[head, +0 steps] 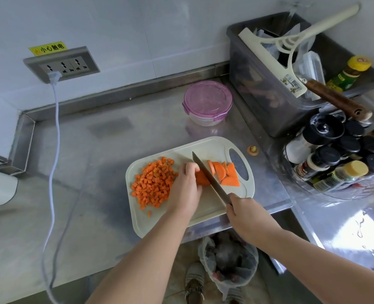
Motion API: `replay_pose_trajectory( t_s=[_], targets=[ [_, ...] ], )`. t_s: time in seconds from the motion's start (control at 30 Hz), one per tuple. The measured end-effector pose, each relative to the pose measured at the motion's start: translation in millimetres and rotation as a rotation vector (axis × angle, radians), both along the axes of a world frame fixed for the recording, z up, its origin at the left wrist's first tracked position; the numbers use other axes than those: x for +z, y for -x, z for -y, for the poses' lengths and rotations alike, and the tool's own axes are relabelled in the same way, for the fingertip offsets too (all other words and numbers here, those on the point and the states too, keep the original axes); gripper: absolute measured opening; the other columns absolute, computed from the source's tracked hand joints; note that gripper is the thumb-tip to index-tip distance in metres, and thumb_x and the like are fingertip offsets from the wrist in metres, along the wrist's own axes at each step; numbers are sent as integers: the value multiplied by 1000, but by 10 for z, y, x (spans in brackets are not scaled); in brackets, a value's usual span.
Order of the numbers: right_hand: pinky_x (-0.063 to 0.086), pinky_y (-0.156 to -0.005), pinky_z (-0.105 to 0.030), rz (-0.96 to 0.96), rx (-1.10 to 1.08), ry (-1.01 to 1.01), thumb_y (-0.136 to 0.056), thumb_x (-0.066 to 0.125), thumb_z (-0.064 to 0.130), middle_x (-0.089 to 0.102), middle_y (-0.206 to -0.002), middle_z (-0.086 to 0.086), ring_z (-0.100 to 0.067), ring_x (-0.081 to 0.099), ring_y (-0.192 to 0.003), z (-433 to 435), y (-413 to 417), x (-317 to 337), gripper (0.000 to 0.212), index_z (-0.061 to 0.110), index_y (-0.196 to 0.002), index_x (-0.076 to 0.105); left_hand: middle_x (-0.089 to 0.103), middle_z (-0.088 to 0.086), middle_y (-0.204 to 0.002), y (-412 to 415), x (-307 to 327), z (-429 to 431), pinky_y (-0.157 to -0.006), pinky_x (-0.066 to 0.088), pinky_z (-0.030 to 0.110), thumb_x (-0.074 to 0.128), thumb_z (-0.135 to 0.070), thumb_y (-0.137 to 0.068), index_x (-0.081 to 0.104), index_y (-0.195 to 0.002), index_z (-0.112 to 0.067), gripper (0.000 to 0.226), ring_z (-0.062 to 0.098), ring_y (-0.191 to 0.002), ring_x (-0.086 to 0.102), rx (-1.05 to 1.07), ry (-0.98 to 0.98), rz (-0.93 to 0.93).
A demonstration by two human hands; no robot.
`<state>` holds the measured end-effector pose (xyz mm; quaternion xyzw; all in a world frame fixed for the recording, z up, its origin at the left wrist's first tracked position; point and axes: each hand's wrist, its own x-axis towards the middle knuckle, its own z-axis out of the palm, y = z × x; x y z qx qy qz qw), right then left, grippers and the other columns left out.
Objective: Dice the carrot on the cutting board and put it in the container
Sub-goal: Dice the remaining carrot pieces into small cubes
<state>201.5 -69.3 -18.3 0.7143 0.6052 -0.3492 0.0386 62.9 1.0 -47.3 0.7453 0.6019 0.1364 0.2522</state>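
Observation:
A pale cutting board (pixel 151 218) lies on the steel counter. A heap of diced carrot (pixel 154 183) covers its left part. Several carrot slices (pixel 226 172) lie near its handle hole at the right. My left hand (pixel 187 185) has curled fingers holding down a carrot piece (pixel 202 178) in the middle of the board. My right hand (pixel 246 212) grips the handle of a knife (pixel 210 179), whose blade lies against the carrot piece beside my left fingers. A round container with a closed pink lid (pixel 208 100) stands behind the board.
A grey bin (pixel 258 84) with a squeegee and bottles fills the back right. A rack of spice jars (pixel 337 154) stands right of the board. A carrot end (pixel 252 149) lies on the counter. A white cable (pixel 54 163) hangs left. A bagged bin (pixel 228 260) sits below the counter's edge.

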Motion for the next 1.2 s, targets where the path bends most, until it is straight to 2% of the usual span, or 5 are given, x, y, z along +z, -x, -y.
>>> replay_pose_trajectory(
  t_s=[0.27, 0.43, 0.57, 0.77, 1.2],
  targets=[
    [58, -67, -25, -9, 1, 55, -104, 33, 27, 59, -87, 3, -11, 63, -74, -29, 5, 54, 27, 19, -125, 47, 57, 2, -118, 59, 20, -82, -81, 47, 21, 57, -11, -92, 52, -119, -14, 28, 15, -106, 59, 63, 65, 75],
    [43, -52, -22, 6, -53, -55, -105, 29, 27, 52, -75, 3, -10, 55, -63, -30, -9, 66, 24, 17, -116, 48, 56, -1, -116, 123, 60, -110, -78, 48, 29, 53, -21, -95, 55, -116, -18, 21, 20, -97, 60, -11, -55, -149],
    [32, -46, -27, 33, -52, -142, -104, 29, 24, 47, -66, 0, -15, 46, -54, -25, -21, 97, 23, 14, -115, 46, 64, 1, -107, 55, 90, -122, -74, 48, 29, 54, -23, -94, 62, -106, -15, 16, 20, -93, 62, 109, 16, -51],
    [44, -68, -34, 100, 50, -133, -102, 29, 24, 50, -84, -3, -24, 48, -73, 7, 88, 204, 27, 11, -116, 49, 71, 9, -99, -21, 31, -124, -80, 52, 32, 57, -25, -91, 60, -109, -9, 25, 24, -95, 66, 250, 282, 58],
    [40, -68, -33, 128, 48, -91, -102, 27, 19, 47, -87, -3, -21, 46, -75, 8, 175, 178, 26, 13, -120, 45, 73, 8, -90, -63, -67, -138, -78, 57, 36, 65, -25, -86, 68, -100, -6, 24, 21, -84, 70, 340, 356, 206]
  ],
)
